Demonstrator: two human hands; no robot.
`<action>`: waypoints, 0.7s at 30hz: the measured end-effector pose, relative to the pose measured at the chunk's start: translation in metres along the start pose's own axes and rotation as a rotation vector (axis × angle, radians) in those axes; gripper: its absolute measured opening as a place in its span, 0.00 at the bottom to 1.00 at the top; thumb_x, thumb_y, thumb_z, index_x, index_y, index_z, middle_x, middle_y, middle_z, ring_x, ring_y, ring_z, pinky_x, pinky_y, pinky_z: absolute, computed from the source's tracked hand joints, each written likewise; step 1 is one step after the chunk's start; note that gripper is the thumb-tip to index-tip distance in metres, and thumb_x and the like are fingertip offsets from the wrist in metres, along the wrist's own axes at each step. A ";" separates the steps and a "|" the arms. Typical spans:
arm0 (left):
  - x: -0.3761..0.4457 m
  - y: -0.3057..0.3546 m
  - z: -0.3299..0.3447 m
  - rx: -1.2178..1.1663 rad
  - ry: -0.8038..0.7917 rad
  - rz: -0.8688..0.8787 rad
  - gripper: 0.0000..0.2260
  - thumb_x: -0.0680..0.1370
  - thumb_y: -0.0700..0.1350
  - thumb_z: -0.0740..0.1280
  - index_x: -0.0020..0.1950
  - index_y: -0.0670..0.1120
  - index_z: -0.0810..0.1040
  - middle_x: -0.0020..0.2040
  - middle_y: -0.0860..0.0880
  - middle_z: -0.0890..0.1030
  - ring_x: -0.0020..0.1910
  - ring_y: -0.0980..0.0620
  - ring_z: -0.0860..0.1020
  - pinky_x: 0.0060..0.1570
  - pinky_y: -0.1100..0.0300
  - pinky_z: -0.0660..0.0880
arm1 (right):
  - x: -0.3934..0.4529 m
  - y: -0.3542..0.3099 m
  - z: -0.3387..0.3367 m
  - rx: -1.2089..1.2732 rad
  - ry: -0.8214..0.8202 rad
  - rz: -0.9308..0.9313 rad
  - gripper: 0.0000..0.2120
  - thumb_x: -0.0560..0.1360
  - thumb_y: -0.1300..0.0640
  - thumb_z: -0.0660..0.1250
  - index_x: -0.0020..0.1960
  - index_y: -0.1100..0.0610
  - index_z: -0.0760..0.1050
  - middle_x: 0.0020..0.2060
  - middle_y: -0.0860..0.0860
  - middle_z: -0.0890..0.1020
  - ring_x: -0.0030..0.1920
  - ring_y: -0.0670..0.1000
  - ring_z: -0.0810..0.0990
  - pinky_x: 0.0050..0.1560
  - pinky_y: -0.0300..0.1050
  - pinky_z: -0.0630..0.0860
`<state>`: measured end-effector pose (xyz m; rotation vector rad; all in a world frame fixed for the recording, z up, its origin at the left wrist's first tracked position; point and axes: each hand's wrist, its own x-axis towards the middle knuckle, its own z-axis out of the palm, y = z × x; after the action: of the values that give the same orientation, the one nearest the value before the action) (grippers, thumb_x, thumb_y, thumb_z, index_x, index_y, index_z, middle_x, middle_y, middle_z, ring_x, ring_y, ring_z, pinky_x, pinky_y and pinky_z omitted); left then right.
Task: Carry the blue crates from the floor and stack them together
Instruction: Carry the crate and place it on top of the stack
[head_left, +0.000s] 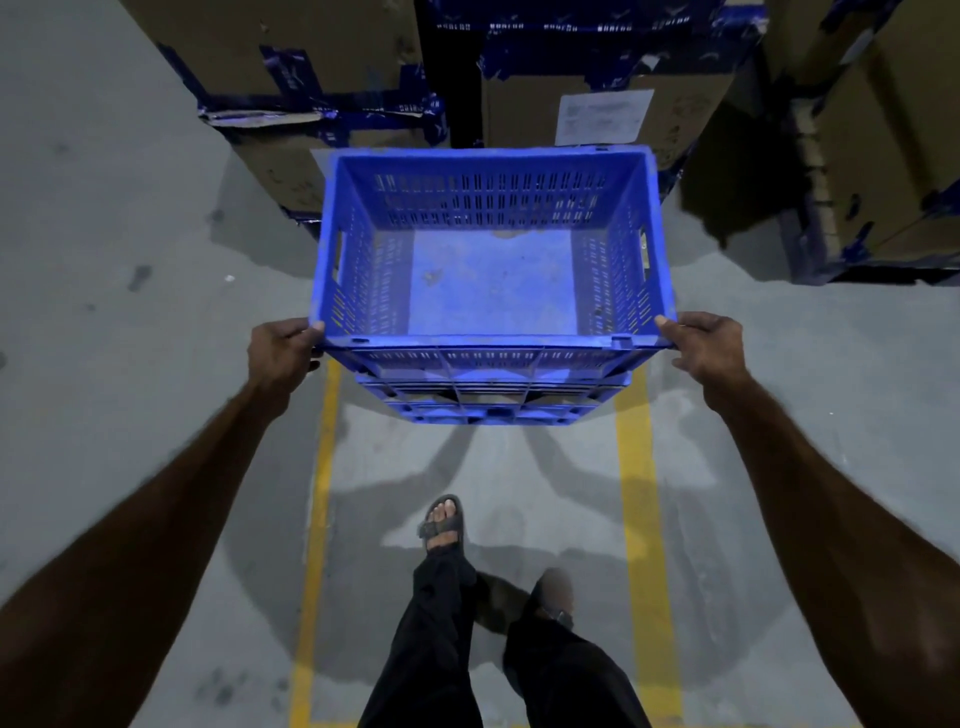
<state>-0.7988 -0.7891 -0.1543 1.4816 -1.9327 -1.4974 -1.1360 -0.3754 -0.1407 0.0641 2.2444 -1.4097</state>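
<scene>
Now both hands (283, 348) (709, 345) grip the near rim corners of a slotted blue crate (493, 280).

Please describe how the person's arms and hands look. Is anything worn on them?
Both forearms are bare; no sleeve reaches into view. The left hand and right hand wear no gloves, and no watch, ring or wristband shows. Lower down are dark trousers and dark open-toed sandals.
</scene>
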 end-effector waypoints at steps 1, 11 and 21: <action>-0.001 0.000 0.000 -0.003 -0.004 -0.003 0.08 0.77 0.50 0.70 0.47 0.47 0.86 0.39 0.41 0.81 0.38 0.47 0.80 0.43 0.54 0.79 | 0.001 0.000 -0.001 -0.005 -0.003 -0.006 0.16 0.72 0.48 0.78 0.49 0.59 0.84 0.38 0.54 0.81 0.38 0.52 0.77 0.38 0.47 0.75; -0.004 -0.001 0.003 0.012 0.003 -0.026 0.10 0.77 0.50 0.70 0.49 0.45 0.87 0.39 0.43 0.81 0.38 0.48 0.80 0.42 0.54 0.80 | -0.003 -0.005 -0.004 -0.025 -0.027 -0.047 0.10 0.74 0.48 0.77 0.41 0.53 0.81 0.39 0.54 0.83 0.40 0.52 0.79 0.42 0.49 0.77; -0.006 0.000 0.003 0.008 -0.012 -0.005 0.10 0.77 0.50 0.71 0.49 0.45 0.87 0.40 0.41 0.83 0.38 0.47 0.80 0.43 0.53 0.79 | -0.006 -0.006 -0.006 -0.037 -0.037 -0.065 0.13 0.75 0.47 0.75 0.48 0.57 0.81 0.43 0.55 0.84 0.42 0.52 0.81 0.41 0.48 0.78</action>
<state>-0.7987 -0.7827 -0.1535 1.4848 -1.9463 -1.5057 -1.1351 -0.3716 -0.1314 -0.0469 2.2598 -1.3899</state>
